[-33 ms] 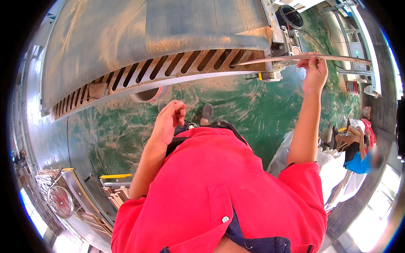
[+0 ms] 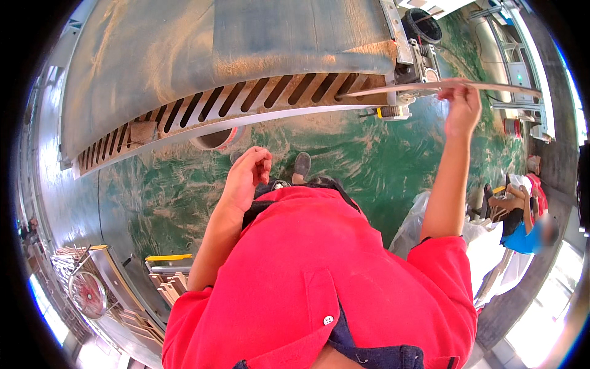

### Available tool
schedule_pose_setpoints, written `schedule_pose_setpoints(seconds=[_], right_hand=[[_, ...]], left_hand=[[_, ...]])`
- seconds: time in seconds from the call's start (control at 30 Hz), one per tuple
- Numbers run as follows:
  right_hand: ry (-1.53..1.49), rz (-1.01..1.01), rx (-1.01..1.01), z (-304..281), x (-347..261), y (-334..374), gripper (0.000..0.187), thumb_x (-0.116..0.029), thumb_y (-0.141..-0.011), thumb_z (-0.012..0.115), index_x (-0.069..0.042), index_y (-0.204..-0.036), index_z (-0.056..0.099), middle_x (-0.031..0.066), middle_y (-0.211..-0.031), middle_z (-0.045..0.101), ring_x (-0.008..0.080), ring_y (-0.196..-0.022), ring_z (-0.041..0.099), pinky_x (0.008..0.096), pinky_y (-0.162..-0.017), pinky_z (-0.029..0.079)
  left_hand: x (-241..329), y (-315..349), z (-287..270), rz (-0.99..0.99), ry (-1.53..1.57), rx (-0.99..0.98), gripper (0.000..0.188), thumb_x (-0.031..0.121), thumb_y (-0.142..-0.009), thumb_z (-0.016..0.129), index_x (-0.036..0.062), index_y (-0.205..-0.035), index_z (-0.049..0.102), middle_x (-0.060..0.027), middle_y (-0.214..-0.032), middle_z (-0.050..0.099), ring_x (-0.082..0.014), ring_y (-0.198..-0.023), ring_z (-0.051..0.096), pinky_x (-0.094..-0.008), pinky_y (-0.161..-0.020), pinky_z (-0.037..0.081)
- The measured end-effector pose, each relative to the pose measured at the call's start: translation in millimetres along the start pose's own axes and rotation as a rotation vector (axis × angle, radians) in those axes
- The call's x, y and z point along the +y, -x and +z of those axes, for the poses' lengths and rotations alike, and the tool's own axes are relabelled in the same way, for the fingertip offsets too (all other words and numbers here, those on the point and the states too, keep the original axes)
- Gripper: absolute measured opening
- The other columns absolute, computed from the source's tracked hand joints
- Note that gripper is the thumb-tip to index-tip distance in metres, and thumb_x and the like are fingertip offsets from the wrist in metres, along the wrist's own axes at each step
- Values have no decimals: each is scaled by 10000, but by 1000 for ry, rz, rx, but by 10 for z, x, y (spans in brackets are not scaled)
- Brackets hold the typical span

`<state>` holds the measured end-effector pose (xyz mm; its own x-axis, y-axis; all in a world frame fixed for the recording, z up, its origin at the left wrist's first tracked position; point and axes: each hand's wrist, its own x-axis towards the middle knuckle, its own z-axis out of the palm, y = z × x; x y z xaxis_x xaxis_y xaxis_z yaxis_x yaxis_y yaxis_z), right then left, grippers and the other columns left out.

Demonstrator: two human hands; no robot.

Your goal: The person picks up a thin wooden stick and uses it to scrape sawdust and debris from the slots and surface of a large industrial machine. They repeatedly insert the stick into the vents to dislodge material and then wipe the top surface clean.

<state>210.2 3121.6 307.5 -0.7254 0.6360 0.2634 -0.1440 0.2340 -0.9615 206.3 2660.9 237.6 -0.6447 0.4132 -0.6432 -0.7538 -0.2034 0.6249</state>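
Note:
My right hand (image 2: 461, 107) is raised at the far right, with its fingers closed around a long thin wooden strip (image 2: 504, 88). The strip's left end lies over the slotted metal edge (image 2: 270, 92) of a large machine, and its other end sticks out past my hand to the right. In front of my waist, my left hand (image 2: 249, 172) hangs with its fingers curled loosely inward and nothing visible in them. Above both hands spreads the machine's wide dark belt (image 2: 264, 37), dusted with sawdust.
A reddish block (image 2: 142, 131) rests on the slotted edge, with a bucket (image 2: 212, 140) below it. A black bin (image 2: 422, 26) stands far right. Stacked wood pieces (image 2: 169, 286) and a spoked wheel (image 2: 88, 294) are at left. A person in blue (image 2: 521, 237) sits at right beside plastic-wrapped goods.
My right hand has shifted slightly to the right and nearer to me. The strip has barely moved, and my left hand stays where it was.

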Motion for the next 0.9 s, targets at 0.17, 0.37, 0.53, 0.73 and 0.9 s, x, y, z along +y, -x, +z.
schedule_pose_setpoints(seconds=[0.17, 0.37, 0.53, 0.73, 0.9], right_hand=[[18, -106, 195, -431, -495, -47, 130, -79, -992, 496, 20, -998, 579, 168, -880, 663, 160, -590, 549, 305, -572, 475], [33, -165, 275, -38, -889, 263, 111, -47, -974, 509, 36, -997, 581, 217, -890, 670, 168, -572, 569, 287, -542, 475], [140, -168, 225, 486, -812, 439, 90, -1, -955, 520, 34, -991, 594, 132, -760, 648, 150, -545, 578, 277, -533, 486], [387, -154, -2, 1019, -920, 493, 86, -54, -961, 546, 3, -985, 605, 49, -677, 609, 107, -548, 577, 243, -541, 481], [228, -76, -33, 872, -357, 245, 86, -39, -974, 514, 4, -981, 587, 74, -730, 625, 129, -556, 571, 265, -531, 476]], left_hand=[[33, 31, -34, 15, 33, 17, 174, 208, -954, 517, 65, -886, 591, 10, -731, 553, -78, -595, 491, -227, -565, 399], [-4, 22, -85, 12, 37, -6, 182, 215, -957, 515, 62, -893, 590, 7, -733, 557, -76, -594, 495, -223, -564, 399], [5, 10, -85, 14, 47, -4, 181, 211, -959, 508, 59, -897, 584, 2, -739, 546, -85, -598, 491, -230, -568, 404], [18, 26, -149, 26, 47, 14, 174, 201, -959, 504, 55, -902, 579, -6, -761, 524, -98, -611, 483, -244, -577, 413], [32, 45, -189, 6, 69, 81, 162, 196, -948, 519, 58, -893, 585, -1, -745, 525, -96, -607, 481, -241, -574, 404]])
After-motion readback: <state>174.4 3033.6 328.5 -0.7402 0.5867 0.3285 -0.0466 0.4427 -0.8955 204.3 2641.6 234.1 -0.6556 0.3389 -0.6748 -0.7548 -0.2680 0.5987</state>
